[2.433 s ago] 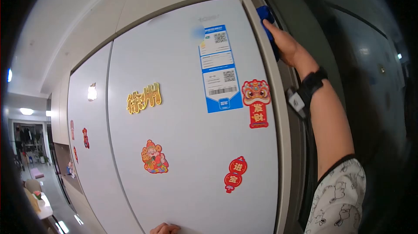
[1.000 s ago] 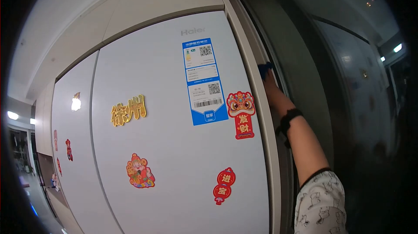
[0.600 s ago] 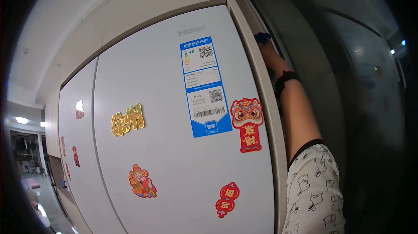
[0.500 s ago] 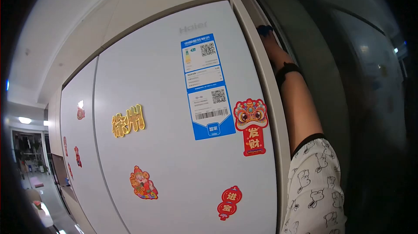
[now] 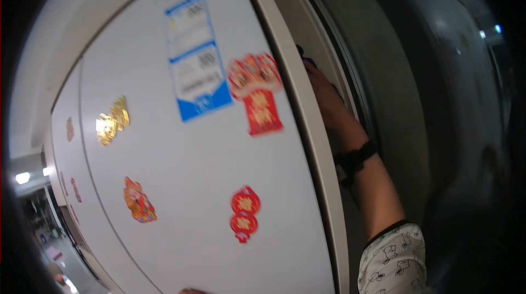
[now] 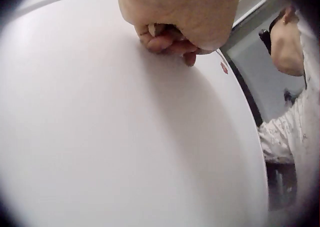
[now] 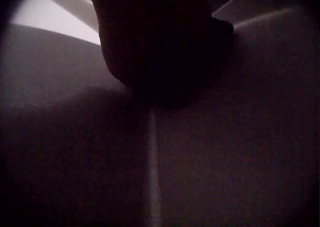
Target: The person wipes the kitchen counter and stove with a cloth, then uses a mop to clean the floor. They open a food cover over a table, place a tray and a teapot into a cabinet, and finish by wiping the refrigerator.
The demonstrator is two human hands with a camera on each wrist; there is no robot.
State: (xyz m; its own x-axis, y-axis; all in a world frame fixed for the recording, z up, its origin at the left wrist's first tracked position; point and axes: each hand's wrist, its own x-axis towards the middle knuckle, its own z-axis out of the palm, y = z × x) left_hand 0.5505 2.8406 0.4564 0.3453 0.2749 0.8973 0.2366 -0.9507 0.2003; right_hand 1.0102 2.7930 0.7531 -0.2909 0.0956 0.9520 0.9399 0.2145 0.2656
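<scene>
Beyond the cabinet's side panel point(image 5: 304, 113), my right hand point(image 5: 329, 97) reaches up along a narrow wall strip and holds a dark blue cloth point(image 5: 301, 51), mostly hidden by the hand and panel. The right wrist view is very dark; that hand point(image 7: 160, 41) is a silhouette against a surface with a pale vertical line. My left hand point(image 6: 182, 11) rests against the white refrigerator door point(image 6: 110, 137) with fingers curled and nothing visible in them. Only a sliver of this hand point(image 5: 193, 291) shows at the head view's bottom edge.
Red and gold stickers point(image 5: 245, 213) and a blue-white label point(image 5: 200, 69) are on the refrigerator door. Dark reflective glass point(image 5: 394, 91) stands right of the wall strip. A lit room with a table lies at far left.
The head view has shifted, moving the door and its stickers left and exposing more of the wall strip. My left hand's edge has come back into view at the bottom.
</scene>
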